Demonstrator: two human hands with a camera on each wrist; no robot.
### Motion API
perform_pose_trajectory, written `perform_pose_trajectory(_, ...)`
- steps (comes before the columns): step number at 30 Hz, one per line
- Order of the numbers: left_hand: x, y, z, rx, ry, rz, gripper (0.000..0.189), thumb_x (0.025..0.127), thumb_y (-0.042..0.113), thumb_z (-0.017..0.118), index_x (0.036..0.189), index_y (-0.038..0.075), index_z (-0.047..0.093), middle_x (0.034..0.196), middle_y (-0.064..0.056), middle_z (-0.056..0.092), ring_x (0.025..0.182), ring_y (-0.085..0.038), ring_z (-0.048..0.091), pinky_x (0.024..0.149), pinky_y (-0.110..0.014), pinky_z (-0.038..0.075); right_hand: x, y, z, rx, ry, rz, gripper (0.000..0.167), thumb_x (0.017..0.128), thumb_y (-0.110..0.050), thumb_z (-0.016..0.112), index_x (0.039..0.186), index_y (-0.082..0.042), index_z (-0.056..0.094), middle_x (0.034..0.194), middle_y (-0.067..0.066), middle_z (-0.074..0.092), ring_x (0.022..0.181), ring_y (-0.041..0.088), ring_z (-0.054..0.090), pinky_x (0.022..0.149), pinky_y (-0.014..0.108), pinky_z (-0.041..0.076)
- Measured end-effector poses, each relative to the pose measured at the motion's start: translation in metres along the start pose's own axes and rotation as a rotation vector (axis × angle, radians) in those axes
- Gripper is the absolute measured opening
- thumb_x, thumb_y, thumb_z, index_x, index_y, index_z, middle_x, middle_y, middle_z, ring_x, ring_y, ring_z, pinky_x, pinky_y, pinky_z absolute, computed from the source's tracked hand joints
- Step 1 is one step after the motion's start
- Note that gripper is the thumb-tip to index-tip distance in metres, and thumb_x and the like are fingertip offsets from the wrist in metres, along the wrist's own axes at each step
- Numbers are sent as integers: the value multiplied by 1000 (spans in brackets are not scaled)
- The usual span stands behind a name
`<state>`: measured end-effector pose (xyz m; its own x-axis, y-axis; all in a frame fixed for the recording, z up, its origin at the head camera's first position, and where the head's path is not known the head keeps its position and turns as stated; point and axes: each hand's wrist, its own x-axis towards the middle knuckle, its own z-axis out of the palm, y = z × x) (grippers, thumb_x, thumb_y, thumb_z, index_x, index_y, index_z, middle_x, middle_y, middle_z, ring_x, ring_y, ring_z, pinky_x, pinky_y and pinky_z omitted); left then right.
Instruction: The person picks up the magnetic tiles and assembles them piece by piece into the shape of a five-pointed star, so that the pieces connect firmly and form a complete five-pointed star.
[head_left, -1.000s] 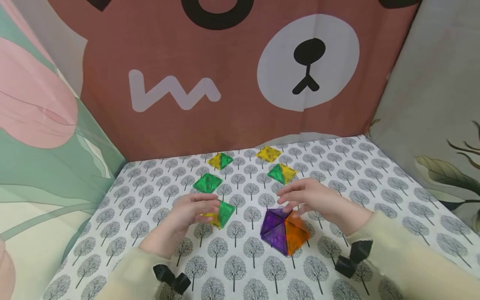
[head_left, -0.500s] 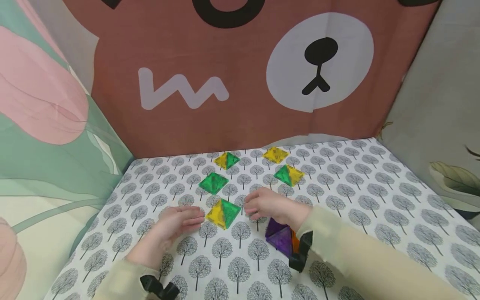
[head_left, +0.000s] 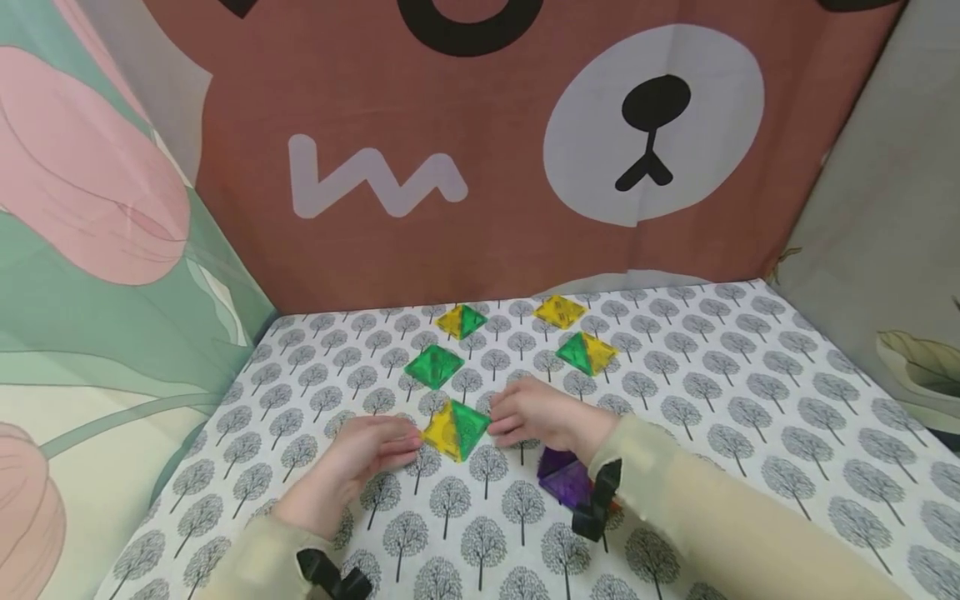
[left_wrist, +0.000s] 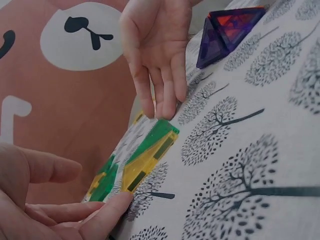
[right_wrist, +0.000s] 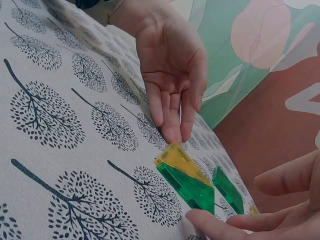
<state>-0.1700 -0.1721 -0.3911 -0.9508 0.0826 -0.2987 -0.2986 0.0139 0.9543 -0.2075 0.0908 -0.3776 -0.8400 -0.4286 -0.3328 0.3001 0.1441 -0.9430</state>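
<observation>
A yellow-and-green diamond of see-through magnetic tiles lies flat on the tree-print cloth, between my two hands. My left hand has its fingertips at the yellow corner. From the other side, my right hand brings its extended fingers to the green corner. In the left wrist view, a left fingertip meets the yellow edge. The right wrist view shows the left hand palm-inward with fingers straight. Partly under the right forearm sits a purple tile group; its orange part is mostly hidden.
Farther back lie a green diamond, a yellow-and-green one, a yellow one and a green-and-yellow one. Behind the cloth hangs a brown bear-print curtain; printed fabric stands at both sides.
My right hand has moved left from over the purple and orange tiles to the diamond's green corner. My left hand has drawn back from above the diamond to its yellow corner.
</observation>
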Motion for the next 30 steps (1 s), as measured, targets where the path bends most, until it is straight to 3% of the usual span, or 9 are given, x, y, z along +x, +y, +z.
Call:
perform_pose_trajectory(10, 6, -4, 10, 55, 41, -33, 29, 90, -4, 63, 116, -16, 59, 95, -24, 69, 83, -29, 71, 76, -37, 60, 1, 7, -3, 48, -12, -1, 44, 94, 7, 49, 132, 26, 39, 135, 36, 46, 101, 40, 64, 86, 44, 57)
perform_pose_trajectory(19, 6, -6, 15, 169, 22, -15, 24, 89, -6, 64, 112, -11, 66, 91, -19, 69, 77, -21, 69, 69, -32, 60, 0, 10, -3, 38, -5, 13, 35, 94, 7, 53, 124, 24, 48, 109, 31, 60, 96, 37, 67, 85, 40, 57)
perform_pose_trajectory(30, 8, -7, 22, 154, 35, -32, 18, 90, -6, 63, 107, -10, 67, 86, -20, 68, 72, -22, 69, 67, -34, 61, 0, 10, -2, 36, 11, 24, 29, 93, 10, 53, 119, 22, 53, 108, 29, 62, 95, 37, 68, 84, 38, 57)
